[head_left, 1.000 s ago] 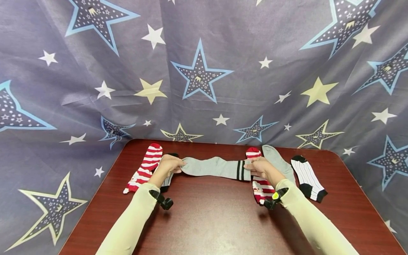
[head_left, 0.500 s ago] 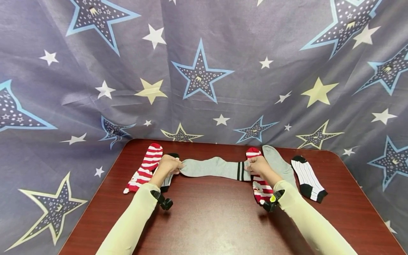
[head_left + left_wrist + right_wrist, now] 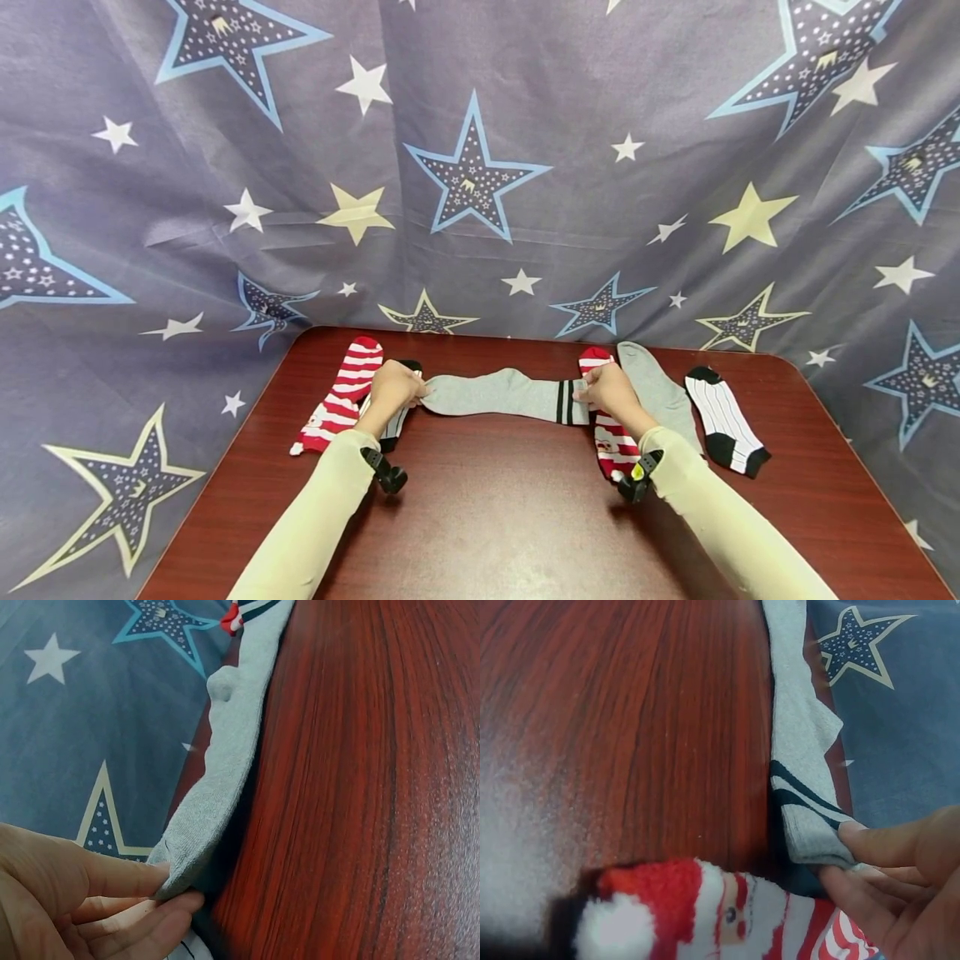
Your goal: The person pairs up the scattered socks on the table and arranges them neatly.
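Observation:
A grey sock (image 3: 487,394) with two black stripes near its cuff is stretched sideways between both hands. Its toe end is pinched by my left hand (image 3: 395,390), thumb on top and fingers beneath in the left wrist view. At the striped cuff, my right hand (image 3: 609,390) pinches the edge between thumb and fingers. Under the right hand lies a red-and-white striped sock (image 3: 615,446) with a Santa face and a white pompom (image 3: 615,930). Partly hidden behind the left hand is a white sock (image 3: 393,429) with black ends.
Another red-and-white striped sock (image 3: 351,375) lies at the table's left. On the right are a second grey sock (image 3: 651,379), partly covered by the right arm, and a white pinstriped sock (image 3: 723,417) with black ends. A star-patterned cloth (image 3: 480,275) hangs behind the brown table (image 3: 495,508).
The left hand has shifted slightly left with the toe of the grey sock. My right hand has barely moved at the cuff, its wrist tilting a little. The other socks have stayed put.

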{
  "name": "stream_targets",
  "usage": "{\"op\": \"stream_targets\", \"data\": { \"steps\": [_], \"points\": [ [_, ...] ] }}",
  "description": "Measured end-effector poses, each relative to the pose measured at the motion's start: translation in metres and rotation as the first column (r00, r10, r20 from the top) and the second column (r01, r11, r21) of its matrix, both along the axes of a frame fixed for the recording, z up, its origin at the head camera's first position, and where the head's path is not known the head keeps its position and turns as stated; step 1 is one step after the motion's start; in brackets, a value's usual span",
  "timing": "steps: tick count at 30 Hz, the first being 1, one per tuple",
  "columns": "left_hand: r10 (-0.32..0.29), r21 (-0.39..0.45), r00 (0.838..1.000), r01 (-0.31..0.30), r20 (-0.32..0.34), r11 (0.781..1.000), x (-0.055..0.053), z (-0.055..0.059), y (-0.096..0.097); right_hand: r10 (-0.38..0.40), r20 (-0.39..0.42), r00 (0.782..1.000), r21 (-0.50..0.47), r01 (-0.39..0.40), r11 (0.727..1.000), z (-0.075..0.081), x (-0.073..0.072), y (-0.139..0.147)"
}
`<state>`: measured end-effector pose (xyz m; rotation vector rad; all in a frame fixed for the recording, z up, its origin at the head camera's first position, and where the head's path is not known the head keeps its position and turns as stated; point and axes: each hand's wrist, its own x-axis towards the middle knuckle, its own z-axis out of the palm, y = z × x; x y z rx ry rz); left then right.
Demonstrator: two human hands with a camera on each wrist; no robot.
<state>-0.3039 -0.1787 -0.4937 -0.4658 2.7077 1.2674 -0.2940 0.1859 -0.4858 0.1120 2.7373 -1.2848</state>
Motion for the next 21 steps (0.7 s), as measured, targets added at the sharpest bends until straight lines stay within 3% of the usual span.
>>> {"op": "stream_targets", "data": {
  "steps": [8,21],
  "points": [
    [-0.003,-0.035,1.0,0.003,-0.012,0.999,-0.0013,0.0008,-0.002,-0.004,-0.031,1.0,0.112,0.007,0.994,0.0011,-0.0002,0.0002],
    [-0.013,-0.06,0.999,0.015,0.036,0.998,-0.0044,0.002,-0.0031,0.04,-0.103,0.994,0.24,-0.014,0.971,0.0065,0.0021,-0.0014]
  ]
}}
